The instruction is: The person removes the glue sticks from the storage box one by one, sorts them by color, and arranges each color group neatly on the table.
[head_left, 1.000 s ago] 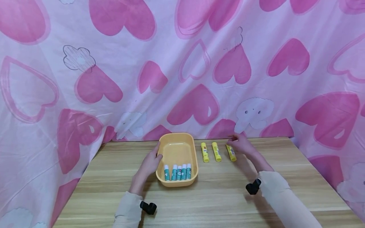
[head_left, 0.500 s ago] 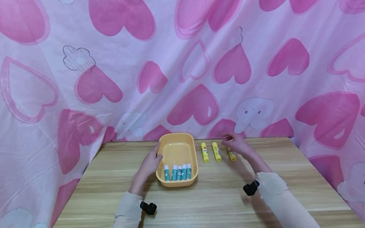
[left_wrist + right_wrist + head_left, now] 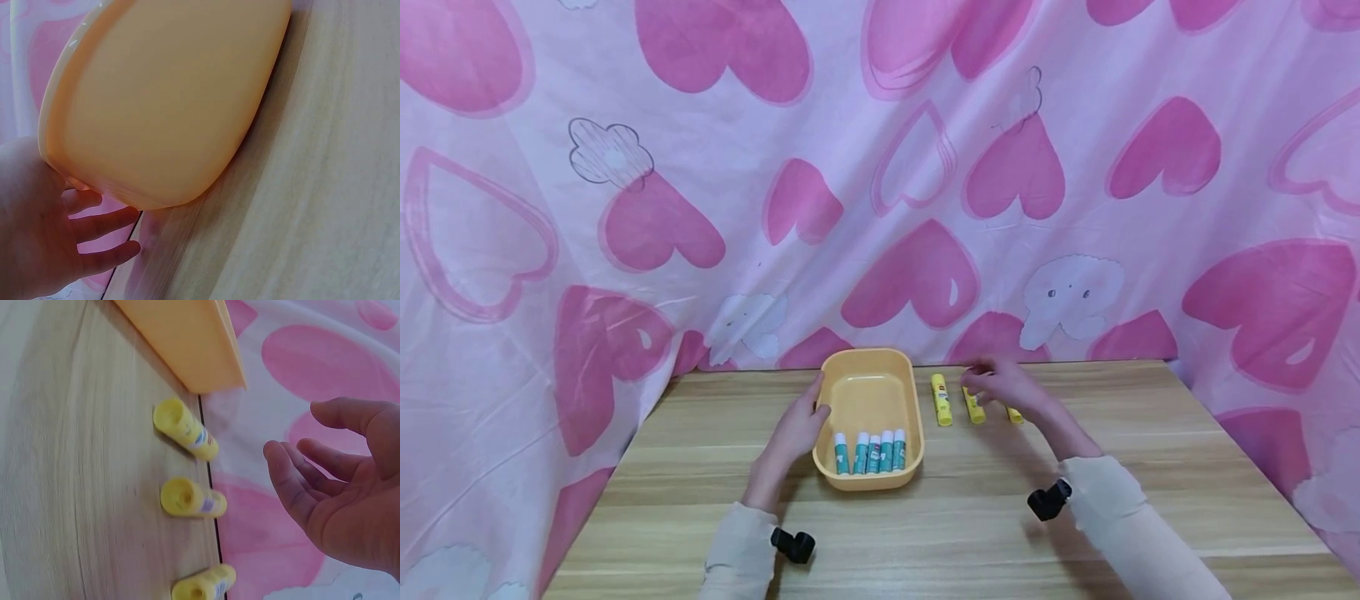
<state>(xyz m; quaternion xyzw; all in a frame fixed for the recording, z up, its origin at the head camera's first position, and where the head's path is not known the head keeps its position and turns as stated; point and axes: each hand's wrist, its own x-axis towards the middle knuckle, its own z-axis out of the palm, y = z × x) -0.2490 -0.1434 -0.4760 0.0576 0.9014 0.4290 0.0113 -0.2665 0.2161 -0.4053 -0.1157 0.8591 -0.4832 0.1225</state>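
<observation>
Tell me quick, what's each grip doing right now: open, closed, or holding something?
Left grip: holding the orange tray by its side.
Right grip: open, holding nothing, near the yellow tubes.

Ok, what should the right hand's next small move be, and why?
I'd probably lower the right hand to the middle yellow stick: the hand is empty and partly covers that stick in the head view, while the left hand holds the tray by its side.
</observation>
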